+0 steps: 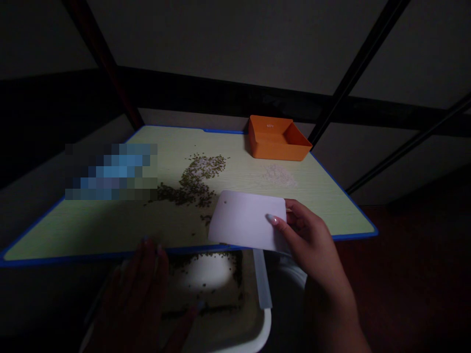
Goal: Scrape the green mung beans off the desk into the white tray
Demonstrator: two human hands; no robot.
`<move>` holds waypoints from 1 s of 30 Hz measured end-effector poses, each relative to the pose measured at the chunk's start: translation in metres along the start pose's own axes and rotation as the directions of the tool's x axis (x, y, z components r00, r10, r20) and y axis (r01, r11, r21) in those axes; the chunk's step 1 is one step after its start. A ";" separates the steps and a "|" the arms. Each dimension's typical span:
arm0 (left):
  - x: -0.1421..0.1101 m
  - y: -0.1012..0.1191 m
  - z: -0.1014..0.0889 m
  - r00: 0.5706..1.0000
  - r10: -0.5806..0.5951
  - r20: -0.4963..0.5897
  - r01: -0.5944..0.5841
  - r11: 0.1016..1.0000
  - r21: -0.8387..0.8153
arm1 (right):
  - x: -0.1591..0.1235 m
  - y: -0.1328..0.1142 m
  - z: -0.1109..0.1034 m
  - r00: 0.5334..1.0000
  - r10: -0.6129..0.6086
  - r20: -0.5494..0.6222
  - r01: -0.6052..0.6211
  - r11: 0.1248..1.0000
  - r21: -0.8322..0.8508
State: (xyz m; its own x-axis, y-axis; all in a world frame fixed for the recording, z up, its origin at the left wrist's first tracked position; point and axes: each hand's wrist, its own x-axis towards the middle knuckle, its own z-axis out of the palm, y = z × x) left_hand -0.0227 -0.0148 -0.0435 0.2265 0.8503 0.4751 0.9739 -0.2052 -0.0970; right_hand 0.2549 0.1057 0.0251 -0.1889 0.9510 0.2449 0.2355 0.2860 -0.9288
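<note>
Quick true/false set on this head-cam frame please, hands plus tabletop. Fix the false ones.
1. The right hand holds a white card. True.
2. Both hands hold the white card. False: only the right hand does; the left hand is by the white bin.
3. A pale pile lies right of the dark pieces on the table. True.
4. The table's border is red. False: its edging is blue.
5. An orange box stands near the table's far edge. True.
6. The orange box touches the dark pieces. False: they are apart.
</note>
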 end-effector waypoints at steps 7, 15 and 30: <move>0.004 0.003 -0.002 1.000 -0.026 -0.017 0.026 1.000 -0.009 | -0.001 -0.002 -0.002 0.997 0.017 -0.076 -0.015 1.000 0.024; 0.004 0.004 -0.006 1.000 0.008 -0.014 -0.008 1.000 0.014 | -0.003 0.006 -0.023 0.977 0.086 -0.194 -0.082 0.996 0.031; 0.002 0.004 -0.004 1.000 0.009 -0.018 -0.009 1.000 0.028 | 0.004 0.004 -0.011 0.970 0.121 -0.213 -0.112 0.992 0.056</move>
State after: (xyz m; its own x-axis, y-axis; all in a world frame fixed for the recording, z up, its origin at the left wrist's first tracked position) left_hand -0.0185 -0.0155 -0.0392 0.2350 0.8394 0.4901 0.9720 -0.1989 -0.1253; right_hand 0.2655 0.1117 0.0258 0.0483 0.9818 0.1838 0.2013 0.1707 -0.9645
